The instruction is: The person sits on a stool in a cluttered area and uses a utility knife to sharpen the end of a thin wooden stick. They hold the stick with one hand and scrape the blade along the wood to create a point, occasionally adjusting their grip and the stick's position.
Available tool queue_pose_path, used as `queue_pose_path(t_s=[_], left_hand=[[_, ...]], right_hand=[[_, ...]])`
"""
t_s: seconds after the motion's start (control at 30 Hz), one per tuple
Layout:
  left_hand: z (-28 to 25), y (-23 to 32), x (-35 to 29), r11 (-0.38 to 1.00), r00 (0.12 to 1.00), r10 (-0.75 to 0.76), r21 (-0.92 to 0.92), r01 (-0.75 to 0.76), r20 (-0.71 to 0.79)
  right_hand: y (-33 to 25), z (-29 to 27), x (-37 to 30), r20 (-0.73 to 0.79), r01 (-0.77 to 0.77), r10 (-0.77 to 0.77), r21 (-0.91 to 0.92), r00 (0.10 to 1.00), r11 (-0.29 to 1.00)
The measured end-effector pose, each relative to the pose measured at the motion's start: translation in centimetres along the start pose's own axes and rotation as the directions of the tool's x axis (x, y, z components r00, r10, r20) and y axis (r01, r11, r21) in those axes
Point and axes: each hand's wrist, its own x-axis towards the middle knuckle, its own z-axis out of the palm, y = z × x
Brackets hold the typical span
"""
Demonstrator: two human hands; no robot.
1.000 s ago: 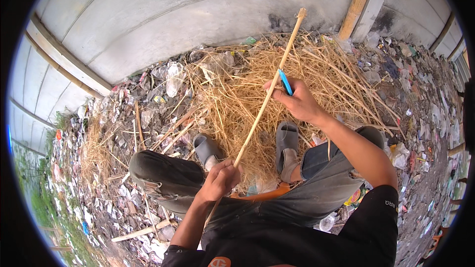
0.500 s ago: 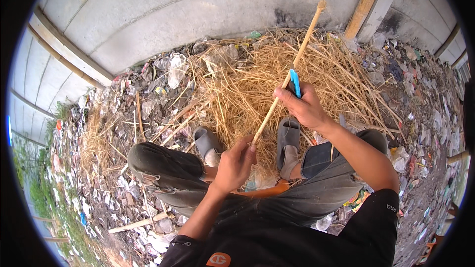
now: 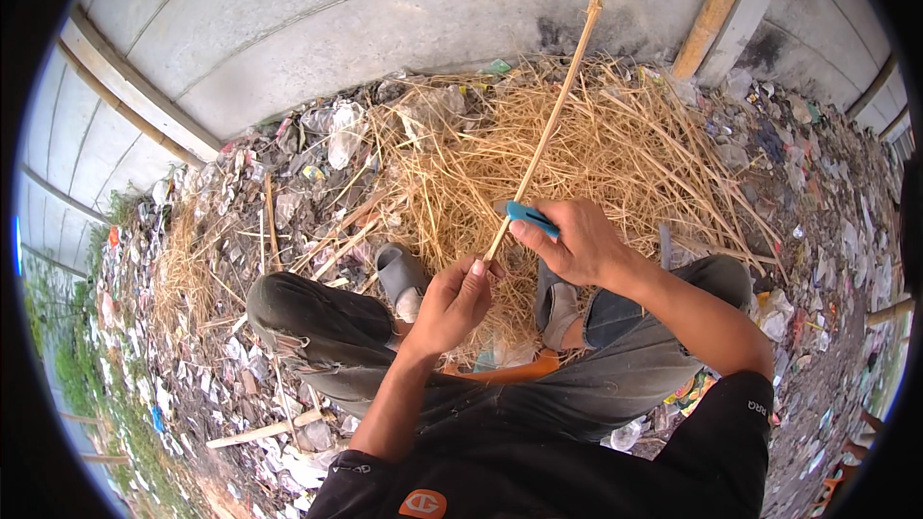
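Note:
My left hand (image 3: 456, 300) pinches the lower end of a long, thin bamboo strip (image 3: 553, 120), which slants up and away to the right. Closed around a blue-handled utility knife (image 3: 535, 218), my right hand (image 3: 577, 240) is just above the left one. The knife's blade end lies against the strip a short way up from my left fingertips. Beneath the strip, a heap of pale shavings (image 3: 461, 173) covers the ground in front of my feet.
Grey slip-on shoes (image 3: 399, 271) are on my feet, with an orange seat edge (image 3: 510, 371) between my legs. Scattered litter (image 3: 231, 375) surrounds the heap, with a loose bamboo piece (image 3: 264, 432) at the lower left. A concrete wall (image 3: 385, 19) with upright posts stands behind.
My right hand and the knife have moved down along the bamboo strip toward my left hand. The strip's far end has swung left, and its pinched end now sits slightly higher.

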Motion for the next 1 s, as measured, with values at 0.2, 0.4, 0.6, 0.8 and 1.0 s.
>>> queue_pose_path(t_s=[0.2, 0.4, 0.6, 0.8, 1.0], left_hand=[[-0.7, -0.8, 0.4, 0.994, 0.991, 0.057, 0.098, -0.045, -0.125], [-0.9, -0.6, 0.5, 0.954, 0.971, 0.112, 0.296, -0.046, -0.212], [-1.1, -1.4, -1.5, 0.970, 0.991, -0.061, 0.225, 0.087, -0.122], [-1.0, -1.1, -1.4, 0.940, 0.979, -0.011, 0.331, 0.079, -0.201], [-1.3, -1.7, -0.5, 0.840, 0.964, 0.080, 0.538, 0.072, -0.255]], right_hand=[[-2.0, 2.4, -1.4, 0.121, 0.064, -0.041, -0.184, 0.992, 0.981], [-0.5, 3.6, -0.5, 0.030, 0.164, -0.161, -0.245, 0.986, 0.956], [3.6, -2.8, 4.4, -0.169, -0.226, 0.207, -0.103, 0.964, 0.969], [1.9, 1.2, 1.1, 0.072, 0.034, -0.025, -0.126, 0.997, 0.991], [0.3, 3.2, 0.2, 0.177, 0.105, -0.074, -0.178, 0.982, 0.978]])
